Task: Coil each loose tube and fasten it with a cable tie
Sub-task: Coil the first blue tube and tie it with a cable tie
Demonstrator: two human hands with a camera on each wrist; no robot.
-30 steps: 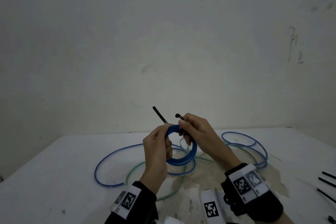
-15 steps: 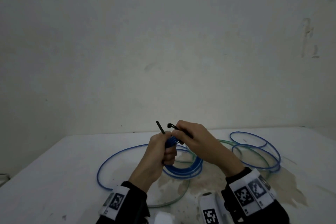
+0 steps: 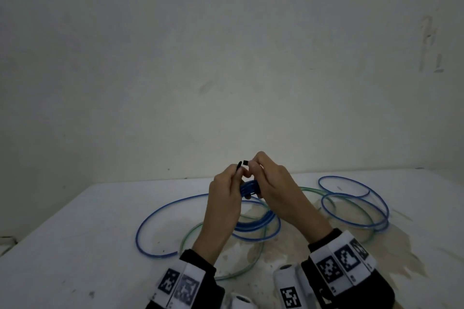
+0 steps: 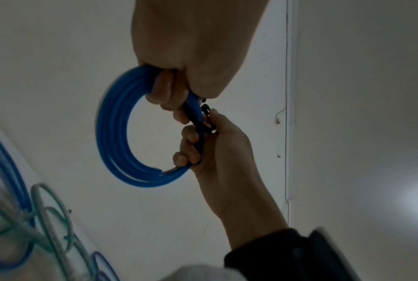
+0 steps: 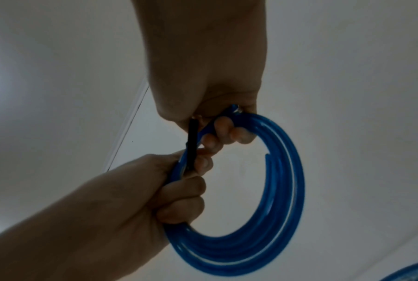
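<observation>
Now cable tie (image 3: 241, 164) ends closer, hands (image 3: 227, 198) nearer.

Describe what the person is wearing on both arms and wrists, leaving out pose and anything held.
Both hands are bare: the left hand and right hand wear no gloves. Each forearm has a black long sleeve. Over each wrist sits a white band printed with square black-and-white coded markers, several side by side. White rounded camera housings, one also bearing a marker, stick out near the wrists.
</observation>
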